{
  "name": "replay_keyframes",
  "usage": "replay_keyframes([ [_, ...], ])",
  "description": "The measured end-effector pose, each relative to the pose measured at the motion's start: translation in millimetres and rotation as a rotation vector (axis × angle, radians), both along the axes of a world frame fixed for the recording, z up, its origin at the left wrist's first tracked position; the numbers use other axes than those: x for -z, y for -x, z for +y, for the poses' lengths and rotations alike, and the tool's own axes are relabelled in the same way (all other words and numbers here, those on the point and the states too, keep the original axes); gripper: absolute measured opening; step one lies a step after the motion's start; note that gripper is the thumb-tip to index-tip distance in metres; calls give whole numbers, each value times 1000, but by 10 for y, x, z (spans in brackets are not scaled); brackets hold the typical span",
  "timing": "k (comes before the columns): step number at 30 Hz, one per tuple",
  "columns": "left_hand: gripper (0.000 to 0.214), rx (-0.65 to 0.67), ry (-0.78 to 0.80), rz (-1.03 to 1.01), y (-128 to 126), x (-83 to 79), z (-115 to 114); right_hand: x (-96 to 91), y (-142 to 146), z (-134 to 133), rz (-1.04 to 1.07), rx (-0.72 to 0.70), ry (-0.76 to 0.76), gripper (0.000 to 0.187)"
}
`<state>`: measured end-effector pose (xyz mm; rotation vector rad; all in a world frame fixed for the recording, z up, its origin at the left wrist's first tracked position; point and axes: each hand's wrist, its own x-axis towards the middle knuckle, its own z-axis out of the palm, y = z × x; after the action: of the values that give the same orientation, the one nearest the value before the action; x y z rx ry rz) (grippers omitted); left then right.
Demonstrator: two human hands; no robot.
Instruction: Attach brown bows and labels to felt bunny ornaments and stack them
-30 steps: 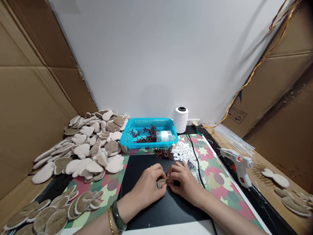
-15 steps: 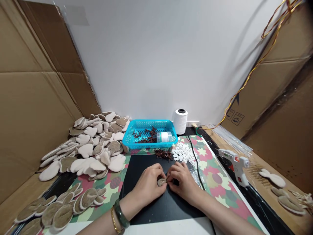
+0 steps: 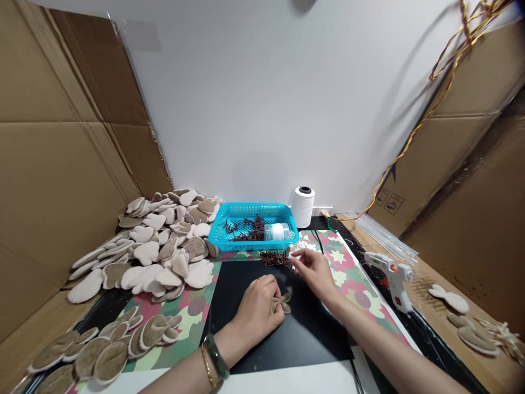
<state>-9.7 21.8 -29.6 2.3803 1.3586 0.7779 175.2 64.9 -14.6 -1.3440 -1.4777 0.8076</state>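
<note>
My left hand (image 3: 260, 306) is closed on a small brown plush piece (image 3: 283, 303) over the black mat (image 3: 303, 334). Two rounded lobes of the piece stick out to the right of my fingers; the rest of it is hidden. My right hand (image 3: 314, 273) is at the mat's far edge, thumb and forefinger a little apart, with no held thing that I can make out. Just left of its fingertips lies a small heap of dark brown twisted pieces (image 3: 274, 259). Small white pieces (image 3: 303, 243) lie behind that hand, which covers most of them.
A blue basket (image 3: 213, 241) holds more brown pieces and a clear tub. Beside it stands a white thread cone (image 3: 303, 208). Plush pieces (image 3: 147, 253) are heaped on the left, with brown ones (image 3: 110, 358) nearer. A glue gun (image 3: 396, 279) lies right, near a cable.
My right hand has left the plush piece and moved up and right to the small heaps. My left hand keeps the piece, whose lobes now show. The view has shifted slightly.
</note>
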Motion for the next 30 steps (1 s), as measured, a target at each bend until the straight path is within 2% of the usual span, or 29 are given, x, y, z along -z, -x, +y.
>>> replay_keyframes([
  [4,16,14,-40,7,17,1,5,-54,130,387,130,14,176,30],
  [7,16,18,-66,-30,39,-19,16,-66,225,446,187,6,232,33],
  [12,16,-14,-56,-236,84,-81,51,-120,178,87,287,-40,311,31],
  [17,4,-39,247,-562,118,-166,133,-118,36,-368,320,-87,370,29],
  [20,16,-49,413,-748,67,-207,167,-28,3,-564,267,-95,379,31],
  [24,23,-9,537,-904,-83,-259,131,108,-5,-756,150,-133,320,25],
  [27,26,-3,550,-931,-126,-321,109,157,-48,-827,70,-139,245,19],
  [30,29,-32,505,-953,-61,-395,133,162,-129,-849,12,-178,250,17],
])
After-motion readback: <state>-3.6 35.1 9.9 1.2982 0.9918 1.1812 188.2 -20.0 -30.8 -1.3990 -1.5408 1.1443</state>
